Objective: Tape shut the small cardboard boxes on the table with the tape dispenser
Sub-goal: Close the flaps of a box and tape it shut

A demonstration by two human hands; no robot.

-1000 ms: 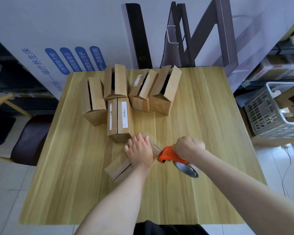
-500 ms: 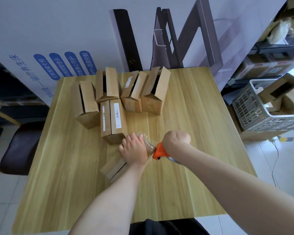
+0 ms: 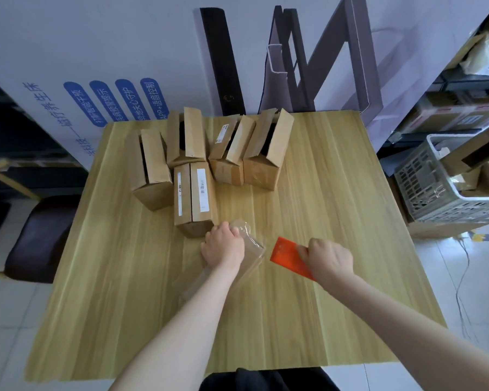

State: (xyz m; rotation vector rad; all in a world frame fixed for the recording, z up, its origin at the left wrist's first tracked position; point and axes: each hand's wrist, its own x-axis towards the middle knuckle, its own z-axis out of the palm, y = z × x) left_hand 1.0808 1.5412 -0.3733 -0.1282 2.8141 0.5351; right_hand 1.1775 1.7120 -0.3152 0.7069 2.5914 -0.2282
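A small cardboard box (image 3: 249, 256) lies at an angle near the middle of the wooden table (image 3: 336, 221), with shiny clear tape over its far end. My left hand (image 3: 223, 246) grips that end of the box, and my forearm hides most of the rest. My right hand (image 3: 326, 256) holds the orange tape dispenser (image 3: 290, 258) just right of the box, clear of it. Behind stand several more small boxes: one with its flaps down (image 3: 194, 198) and others with flaps up (image 3: 268, 153).
A grey plastic crate (image 3: 435, 190) with cardboard in it sits on the floor at the right. A dark chair seat (image 3: 37, 238) is off the table's left edge. A white printed board and dark frame lean against the wall behind.
My right hand has pulled the dispenser away from the box to the right, and tape now lies over the box's far end. My left hand stays on the box.
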